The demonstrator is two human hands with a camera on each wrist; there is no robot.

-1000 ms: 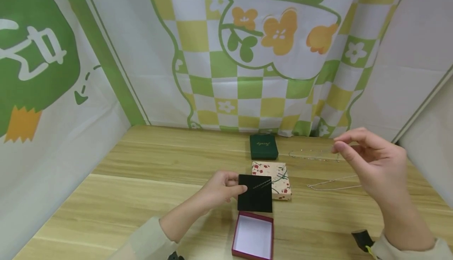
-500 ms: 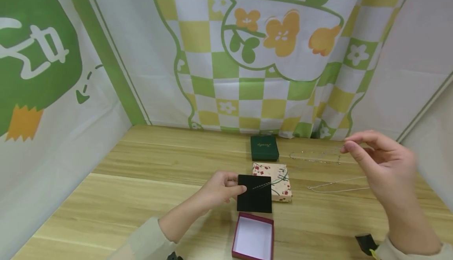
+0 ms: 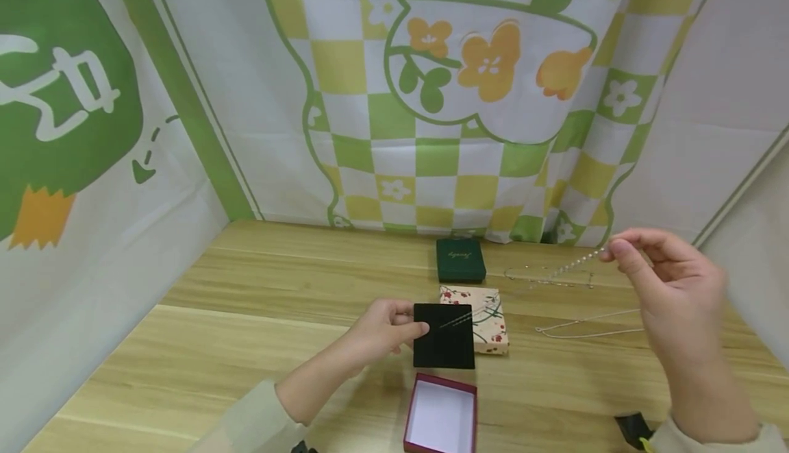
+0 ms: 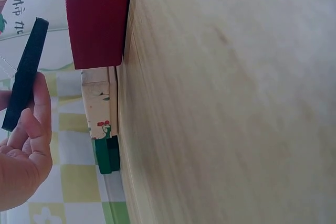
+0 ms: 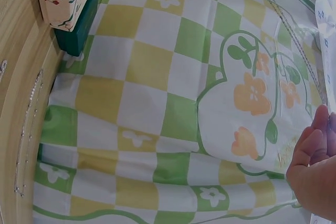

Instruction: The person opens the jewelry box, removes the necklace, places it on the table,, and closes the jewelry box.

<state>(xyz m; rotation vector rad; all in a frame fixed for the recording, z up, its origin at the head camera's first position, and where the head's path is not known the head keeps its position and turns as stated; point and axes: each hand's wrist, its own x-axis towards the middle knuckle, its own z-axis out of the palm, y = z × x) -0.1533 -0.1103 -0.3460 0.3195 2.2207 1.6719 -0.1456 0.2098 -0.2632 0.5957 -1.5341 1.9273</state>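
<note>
In the head view my left hand (image 3: 383, 329) grips a flat black jewelry pad (image 3: 444, 351) by its left edge, thumb on the front. The pad is held up above the table, in front of the floral box. A thin silver necklace (image 3: 577, 262) runs from the pad toward my right hand (image 3: 672, 282), which pinches its other end between thumb and forefinger. Part of the chain's span is too faint to follow. In the left wrist view the pad (image 4: 26, 72) appears edge-on; the right wrist view shows the taut doubled chain (image 5: 286, 22).
A red-rimmed open box with white inside (image 3: 440, 415) lies nearest me. Behind it are a cream floral box (image 3: 493, 333) and a dark green box (image 3: 460, 260). Two silver chains lie on the table at right, a farther one (image 3: 548, 284) and a nearer one (image 3: 592, 334).
My right hand has shifted slightly right, drawing its chain end away from the pad. The left hand and pad stay nearly still.
</note>
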